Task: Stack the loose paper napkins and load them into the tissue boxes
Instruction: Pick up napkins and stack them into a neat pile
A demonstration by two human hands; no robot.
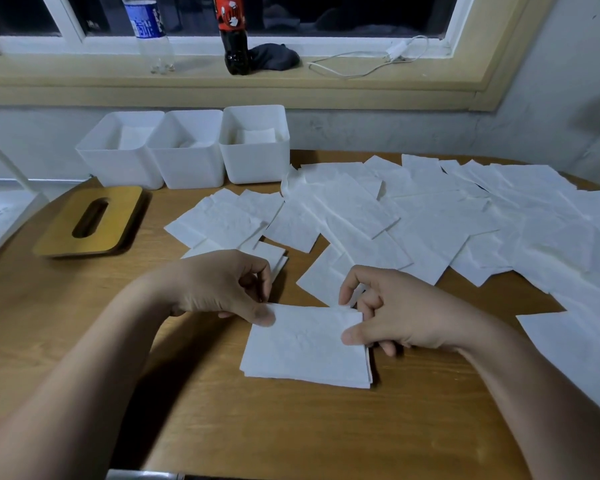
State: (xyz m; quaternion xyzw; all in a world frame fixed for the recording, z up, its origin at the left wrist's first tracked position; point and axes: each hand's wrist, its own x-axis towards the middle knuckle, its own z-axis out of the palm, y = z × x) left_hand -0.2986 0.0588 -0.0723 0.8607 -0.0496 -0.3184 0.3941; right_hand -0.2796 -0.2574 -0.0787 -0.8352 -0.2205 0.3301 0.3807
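Note:
A small stack of white napkins [305, 348] lies on the wooden table [257, 427] in front of me. My left hand [222, 289] pinches its top left corner between thumb and fingers. My right hand [395, 313] pinches the top right edge, thumb on top. Several loose napkins [430, 220] are spread over the middle and right of the table. Another small pile of napkins [274, 254] peeks out behind my left hand. Three white tissue boxes [187, 164] stand open in a row at the back, each with some napkins inside.
A wooden box lid with an oval slot [90, 223] lies at the left. On the window sill stand a clear bottle [149, 32] and a dark soda bottle [234, 36], beside a dark cloth [274, 57] and a white cable [361, 60].

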